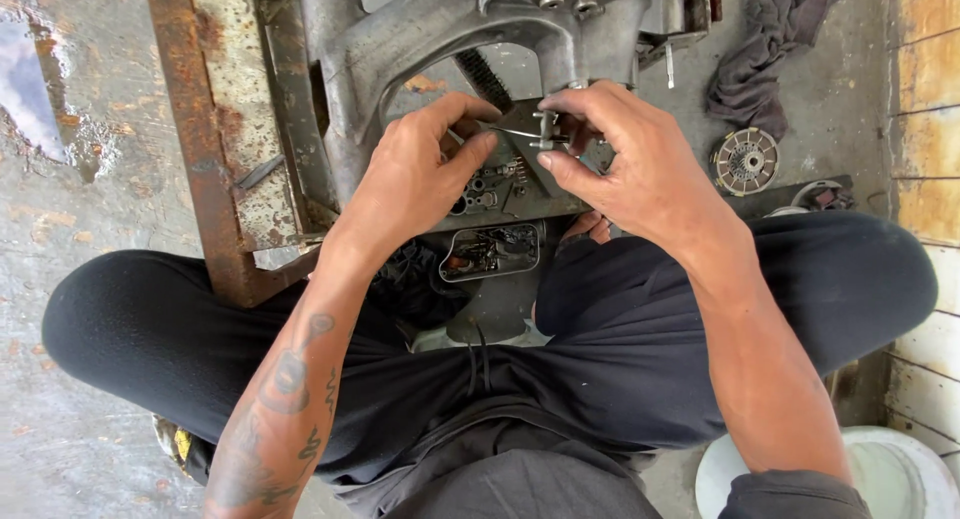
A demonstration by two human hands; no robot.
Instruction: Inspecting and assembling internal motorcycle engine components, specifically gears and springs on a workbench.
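Both hands met at the grey casting on the floor: the right hand pinched a small pin, the left hand curled beside it, grip hidden.

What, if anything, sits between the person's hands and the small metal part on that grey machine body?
Nothing visible does. The right hand and left hand already pinch at the small metal part on the grey machine body; their fingers hide the contact itself.
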